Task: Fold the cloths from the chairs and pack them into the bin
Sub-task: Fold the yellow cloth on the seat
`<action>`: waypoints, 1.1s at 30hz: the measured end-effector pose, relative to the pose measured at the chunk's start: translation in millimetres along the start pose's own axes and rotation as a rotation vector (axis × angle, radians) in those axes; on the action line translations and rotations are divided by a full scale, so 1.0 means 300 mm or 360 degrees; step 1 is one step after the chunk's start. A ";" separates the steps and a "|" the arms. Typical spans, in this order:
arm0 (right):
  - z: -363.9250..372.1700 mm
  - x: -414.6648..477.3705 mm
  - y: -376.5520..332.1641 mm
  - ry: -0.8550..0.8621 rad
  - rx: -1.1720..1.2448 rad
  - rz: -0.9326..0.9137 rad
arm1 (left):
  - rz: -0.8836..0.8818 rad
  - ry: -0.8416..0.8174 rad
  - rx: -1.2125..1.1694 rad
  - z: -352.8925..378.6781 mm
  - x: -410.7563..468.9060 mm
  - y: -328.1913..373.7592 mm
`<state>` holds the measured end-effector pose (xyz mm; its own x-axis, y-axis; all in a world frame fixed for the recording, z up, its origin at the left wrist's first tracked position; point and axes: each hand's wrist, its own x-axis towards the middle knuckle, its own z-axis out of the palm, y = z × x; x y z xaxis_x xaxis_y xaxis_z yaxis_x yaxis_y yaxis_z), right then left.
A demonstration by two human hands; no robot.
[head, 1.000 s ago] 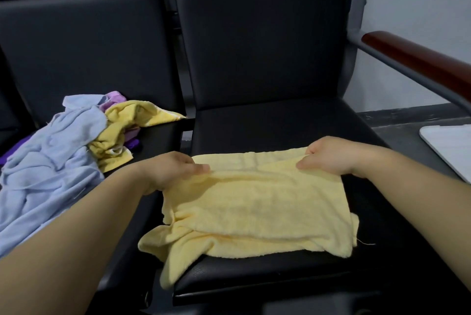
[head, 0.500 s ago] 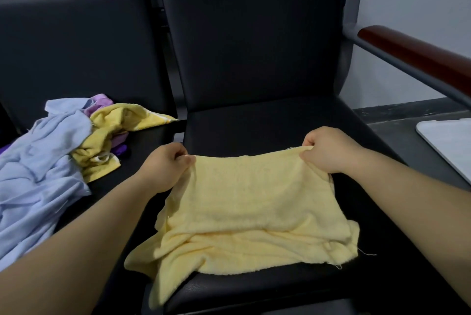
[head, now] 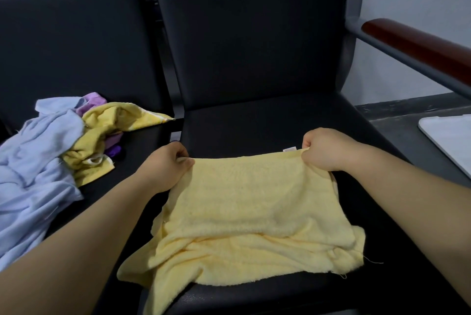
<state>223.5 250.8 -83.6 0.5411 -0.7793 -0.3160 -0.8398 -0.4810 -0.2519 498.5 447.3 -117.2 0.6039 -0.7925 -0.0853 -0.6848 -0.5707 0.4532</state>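
Right now both hands grip the pale yellow cloth [head: 254,212] by its far edge. The left hand [head: 165,169] pinches the far left corner between thumb and curled fingers. The right hand [head: 328,149], fingers curled under, clutches the far right corner, just beside a small white label [head: 290,149] on that edge. Between the 2 hands the edge runs nearly straight and taut. From there the cloth slopes toward the camera as an upper layer over a second layer, which lies rumpled on the front of the right chair's black seat [head: 254,126]. The lower layer sticks out past the upper one on the near side, and 1 corner droops over the seat's front edge at the lower left. Loose threads trail from the near right corner.

On the left chair's seat [head: 142,141], apart from the held cloth, sits an unfolded heap. A light blue cloth [head: 38,161] lies furthest left, a deeper yellow cloth [head: 107,120] beside it, and a purple cloth [head: 93,100] peeks out between them.

At the right edge of the view a white object with a rounded corner [head: 453,141] lies on a grey surface [head: 397,136] beyond the chair. Only part of it shows, so whether it is the bin, or what it holds, cannot be told. A reddish-brown armrest [head: 420,44] runs above it.
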 end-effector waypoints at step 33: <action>0.020 -0.060 0.023 0.0272 0.0143 0.0152 | 0.0043 -0.0018 0.0285 -0.132 -0.087 -0.038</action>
<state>208.3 263.9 -85.2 0.4377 -0.8799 -0.1847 -0.8753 -0.3701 -0.3112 506.8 483.0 -85.0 0.5804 -0.8098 -0.0858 -0.7629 -0.5776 0.2905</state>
